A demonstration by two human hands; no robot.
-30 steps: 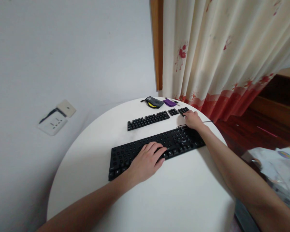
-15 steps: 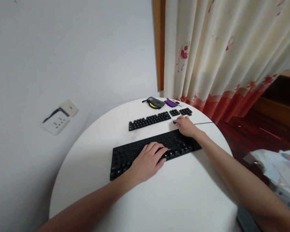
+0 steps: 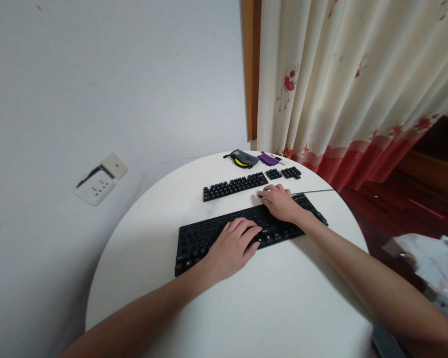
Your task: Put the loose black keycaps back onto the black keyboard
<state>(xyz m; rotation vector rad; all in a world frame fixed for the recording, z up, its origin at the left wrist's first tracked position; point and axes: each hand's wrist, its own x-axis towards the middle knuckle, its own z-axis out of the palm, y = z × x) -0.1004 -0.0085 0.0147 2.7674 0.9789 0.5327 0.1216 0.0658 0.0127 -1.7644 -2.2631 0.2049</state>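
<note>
Two hands are apart: left [image 3: 232,246] spread on illegibly lettered keyboard [image 3: 199,237], right [image 3: 279,201] pinching keycap [image 3: 260,196].

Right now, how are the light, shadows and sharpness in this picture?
Head view: soft light, no harsh glare on the white table; same head view, a soft shadow beside the right forearm; and in the head view, the far keycaps look slightly blurred, their legends unreadable.

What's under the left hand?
The keyboard lies under the left hand, with the table below its thumb side. Bottom-row keys show on either side; whatever is directly beneath the palm and fingers is covered.
</note>
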